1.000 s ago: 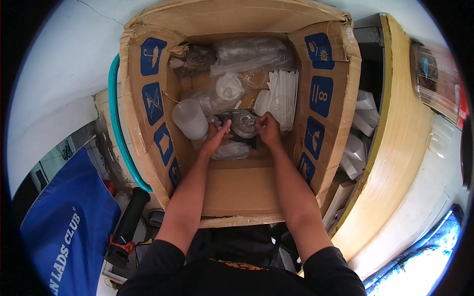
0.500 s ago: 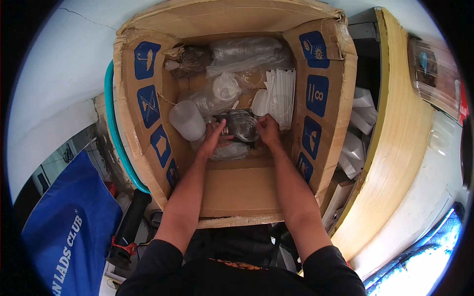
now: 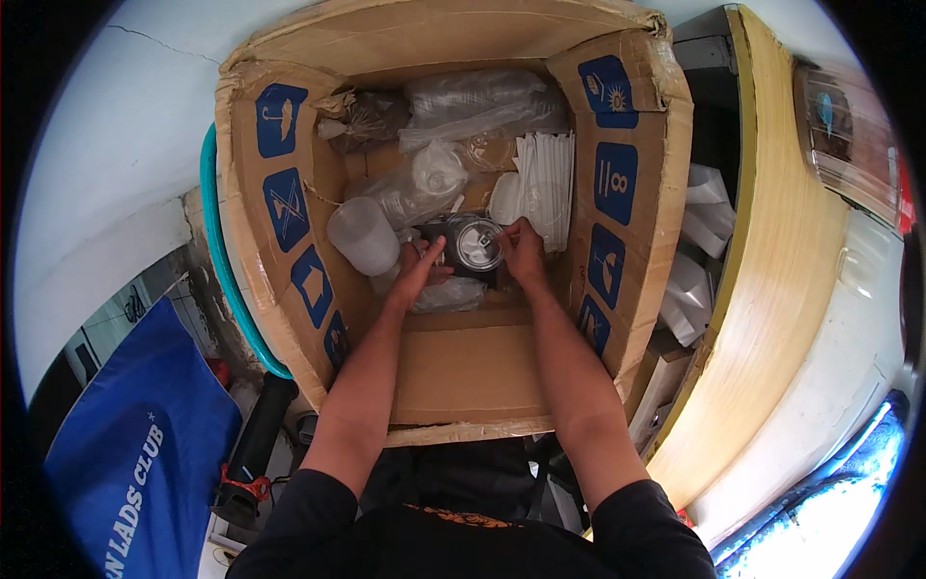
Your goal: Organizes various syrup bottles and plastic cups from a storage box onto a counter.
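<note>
Inside a cardboard box, a round, shiny clear plastic lid point(image 3: 477, 242) lies over a dark surface between my hands. My right hand point(image 3: 523, 253) pinches its right edge between thumb and fingertips. Left of the lid, my left hand point(image 3: 419, 271) has its thumb and fingers apart. Its fingertips lie close to the dark surface, and part of the palm side is hidden. A frosted plastic cup point(image 3: 364, 236) leans just beyond the left hand. Below the lid, a crumpled clear plastic bag point(image 3: 449, 295) lies by the left fingers.
The tall cardboard box point(image 3: 463, 372) walls surround both hands. Farther in lie white paper-wrapped sticks point(image 3: 546, 188), a bagged stack of clear plastic ware point(image 3: 477, 101) and a brown bundle point(image 3: 371, 118). A teal hose point(image 3: 217, 227) runs outside on the left; a wooden panel point(image 3: 786, 222) stands right.
The round lid has tipped and now shows a bright, reflecting face towards me. Both hands stay in nearly the same place; the left fingers have shifted slightly. The view has moved a little.
</note>
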A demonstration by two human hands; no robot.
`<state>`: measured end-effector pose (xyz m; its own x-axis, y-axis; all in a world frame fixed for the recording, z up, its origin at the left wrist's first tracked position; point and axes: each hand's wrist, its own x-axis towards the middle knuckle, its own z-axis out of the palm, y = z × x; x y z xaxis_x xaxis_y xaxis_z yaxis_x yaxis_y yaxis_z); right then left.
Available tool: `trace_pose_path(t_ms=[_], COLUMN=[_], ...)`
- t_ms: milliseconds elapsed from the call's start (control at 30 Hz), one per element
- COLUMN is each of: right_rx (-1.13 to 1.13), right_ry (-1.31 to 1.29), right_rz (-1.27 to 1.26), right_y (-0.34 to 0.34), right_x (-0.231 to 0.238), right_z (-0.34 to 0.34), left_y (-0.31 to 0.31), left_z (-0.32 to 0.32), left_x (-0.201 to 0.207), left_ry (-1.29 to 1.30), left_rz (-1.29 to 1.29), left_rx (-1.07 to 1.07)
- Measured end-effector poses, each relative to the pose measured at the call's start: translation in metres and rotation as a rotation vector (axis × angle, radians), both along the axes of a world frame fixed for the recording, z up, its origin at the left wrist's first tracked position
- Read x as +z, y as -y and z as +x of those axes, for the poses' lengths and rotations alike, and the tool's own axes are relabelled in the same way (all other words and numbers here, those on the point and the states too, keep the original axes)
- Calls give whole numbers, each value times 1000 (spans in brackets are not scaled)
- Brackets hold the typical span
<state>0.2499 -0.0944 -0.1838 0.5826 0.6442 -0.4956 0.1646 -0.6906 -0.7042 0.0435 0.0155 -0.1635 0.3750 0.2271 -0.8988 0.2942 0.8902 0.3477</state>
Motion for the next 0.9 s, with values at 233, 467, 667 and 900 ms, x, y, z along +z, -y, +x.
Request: trace_pose_path(t_ms=[233,467,667,900], right_rx=[162,249,403,416], right_ry=[129,229,329,406], right_rz=[56,19,-154,13], right_y=[-7,-22,-29,-29], right_x=[18,31,35,22], right_z=[-2,-22,-29,-25], left_y=[19,32,27,19], left_z=[-13,-11,-11,-3], left_x=[5,2,0,3], left_ry=[-59,-271,-270,-261], left_rz=[827,1058,1271,1340], left_rx=[-826,-1224,-1212,-1201])
